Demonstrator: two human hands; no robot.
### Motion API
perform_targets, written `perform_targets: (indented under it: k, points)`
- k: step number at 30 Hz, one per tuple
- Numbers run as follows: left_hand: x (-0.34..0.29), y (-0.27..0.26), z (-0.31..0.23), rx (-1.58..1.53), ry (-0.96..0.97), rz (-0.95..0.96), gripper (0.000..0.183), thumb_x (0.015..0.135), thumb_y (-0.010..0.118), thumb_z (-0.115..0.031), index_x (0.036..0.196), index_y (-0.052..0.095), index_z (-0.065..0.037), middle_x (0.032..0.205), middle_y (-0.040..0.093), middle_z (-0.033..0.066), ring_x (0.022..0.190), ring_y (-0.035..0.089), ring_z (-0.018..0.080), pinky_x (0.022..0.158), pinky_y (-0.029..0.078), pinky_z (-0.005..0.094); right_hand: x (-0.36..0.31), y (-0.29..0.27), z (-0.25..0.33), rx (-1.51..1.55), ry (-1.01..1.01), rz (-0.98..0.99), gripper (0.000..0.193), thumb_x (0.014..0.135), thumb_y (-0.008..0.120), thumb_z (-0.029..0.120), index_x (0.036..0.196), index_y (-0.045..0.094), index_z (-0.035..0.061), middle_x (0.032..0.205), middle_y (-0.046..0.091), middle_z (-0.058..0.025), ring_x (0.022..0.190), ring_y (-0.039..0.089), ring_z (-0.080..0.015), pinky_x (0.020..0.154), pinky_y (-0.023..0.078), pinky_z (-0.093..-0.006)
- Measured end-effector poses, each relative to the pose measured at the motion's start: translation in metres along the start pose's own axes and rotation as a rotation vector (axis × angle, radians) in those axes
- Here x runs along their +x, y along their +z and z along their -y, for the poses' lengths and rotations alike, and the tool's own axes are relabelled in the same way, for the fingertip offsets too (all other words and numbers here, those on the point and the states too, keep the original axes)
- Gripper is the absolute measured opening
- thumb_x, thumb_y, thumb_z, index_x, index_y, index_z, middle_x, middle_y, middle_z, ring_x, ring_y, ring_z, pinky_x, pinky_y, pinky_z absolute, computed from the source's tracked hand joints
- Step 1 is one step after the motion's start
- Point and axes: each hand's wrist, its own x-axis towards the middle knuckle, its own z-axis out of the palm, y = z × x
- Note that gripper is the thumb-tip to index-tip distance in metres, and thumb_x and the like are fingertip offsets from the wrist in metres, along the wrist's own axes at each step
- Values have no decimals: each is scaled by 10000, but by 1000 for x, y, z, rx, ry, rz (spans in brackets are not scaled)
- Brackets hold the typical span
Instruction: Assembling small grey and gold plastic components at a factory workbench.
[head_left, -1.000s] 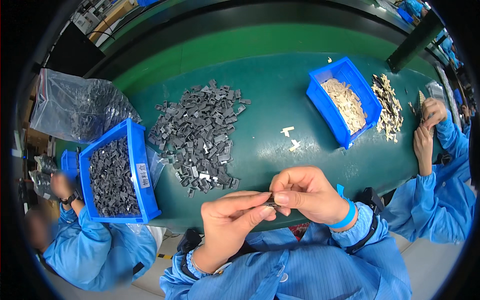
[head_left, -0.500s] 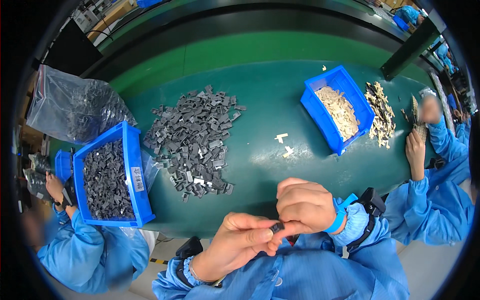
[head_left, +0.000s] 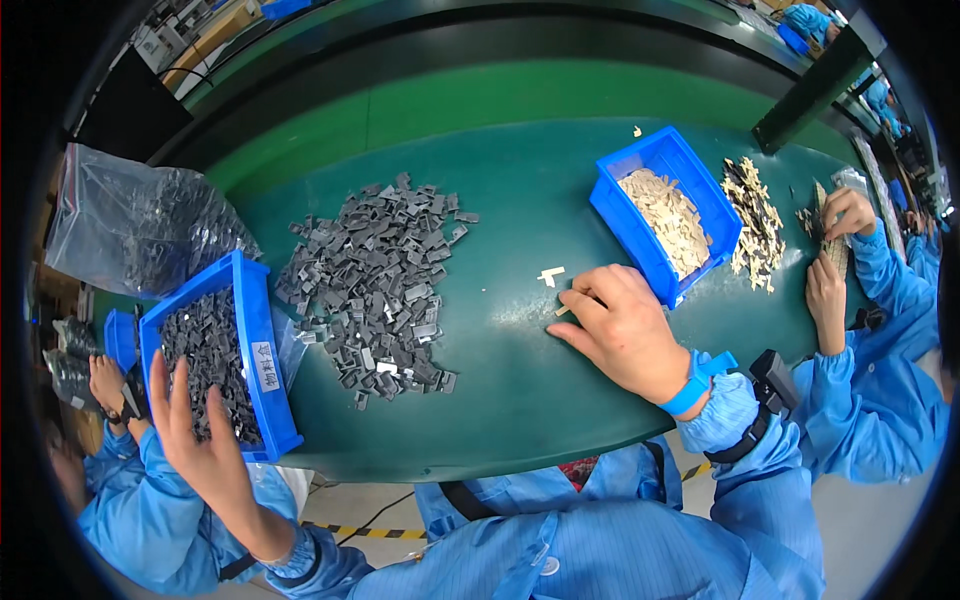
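My left hand (head_left: 205,450) is open, its fingers spread over the near edge of a blue bin (head_left: 288,415) full of small dark grey plastic clips (head_left: 205,340). Nothing shows in its grasp. On the green table, my right hand (head_left: 630,335) reaches down with thumb and forefinger apart on either side of a small beige piece (head_left: 562,311). Just beyond it lies another beige T-shaped piece (head_left: 550,275). A second blue bin (head_left: 728,245), beside the right hand, holds many beige pieces (head_left: 665,220).
A wide heap of dark grey clips (head_left: 375,285) covers the table's left middle. Behind the left bin stands a clear plastic bag (head_left: 140,220) of dark parts. Beige and black pieces (head_left: 752,220) are piled right of the second bin. Co-workers' hands (head_left: 828,290) (head_left: 105,385) are at both sides.
My hands were together at the table's near edge, pinching a small black part. They have parted: left to the grey clips' bin, right forward to the loose beige piece. The black part no longer shows.
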Motion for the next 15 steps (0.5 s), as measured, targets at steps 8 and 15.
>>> perform_targets:
  k: [8,15]
  points:
    - [-36,34,-106,-1310,-331,771,247,801,580,-21,1036,603,50,1065,597,157,955,586,240,821,464,319,-4,6,3,-209,-276,-174,183,606,637,85,769,597,12,747,535,-84,666,522,-207,606,411,-329]
    - [-66,52,-148,-1630,-450,733,266,842,565,6,1100,559,67,1111,565,179,952,587,187,812,483,268,-8,-16,69,-2,-275,-337,258,565,657,110,807,623,26,783,590,-56,686,548,-197,603,415,-322]
